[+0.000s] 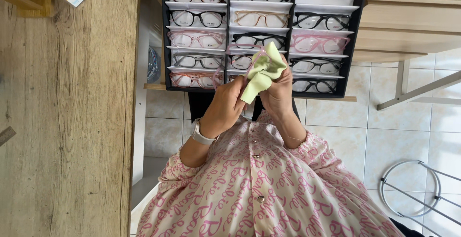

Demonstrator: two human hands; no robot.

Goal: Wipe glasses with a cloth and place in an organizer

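Left hand (pixel 224 106): raised, fingers curled, pinching pale green cleaning cloth (pixel 263 70). Right hand (pixel 278 92): raised, closed on cloth and pink-framed glasses (pixel 254 57), above the near edge of the black display tray (pixel 165 35).

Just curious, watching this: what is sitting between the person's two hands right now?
In the head view, a light green cloth is bunched between the left hand and right hand, wrapped around a pair of pink-framed glasses.

A black display tray (pixel 356 35) holding rows of eyeglass frames, a wooden desk (pixel 62 121) at left, pale floor tiles (pixel 398 141).
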